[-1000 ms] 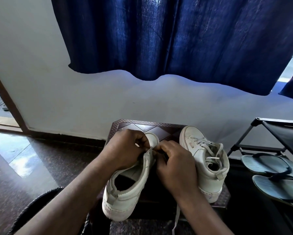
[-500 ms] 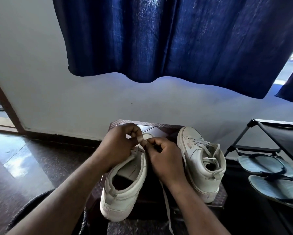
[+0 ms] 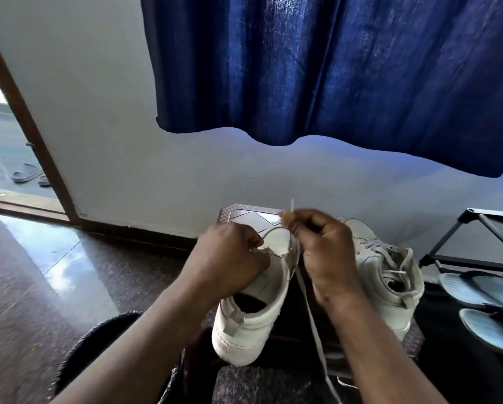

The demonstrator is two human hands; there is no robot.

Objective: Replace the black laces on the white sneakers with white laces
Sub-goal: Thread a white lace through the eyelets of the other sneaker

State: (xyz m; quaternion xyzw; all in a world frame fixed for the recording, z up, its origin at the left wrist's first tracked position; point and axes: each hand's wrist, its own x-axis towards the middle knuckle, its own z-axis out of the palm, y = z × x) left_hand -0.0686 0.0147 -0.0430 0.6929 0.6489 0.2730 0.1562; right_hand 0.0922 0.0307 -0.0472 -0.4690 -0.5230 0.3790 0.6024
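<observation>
Two white sneakers stand on a low brown stool [image 3: 238, 211]. My left hand [image 3: 229, 258] grips the front upper of the left sneaker [image 3: 244, 328], which has an open, mostly unlaced throat. My right hand [image 3: 323, 252] pinches a white lace [image 3: 311, 310] near its tip, which sticks up above my fingers. The rest of that lace hangs down past the stool's front. The right sneaker [image 3: 390, 275] stands beside my right hand and is laced in white. No black lace is in view.
A blue curtain [image 3: 331, 68] hangs over the white wall behind. A black shoe rack [image 3: 477, 228] with blue flip-flops [image 3: 477, 290] stands at the right. A dark mat [image 3: 98, 345] lies at my lower left on the polished floor. A doorway opens at the far left.
My right hand has risen and pulled the white lace up and away from the left sneaker's toe end. My left hand stays on the shoe. The camera has shifted rightward.
</observation>
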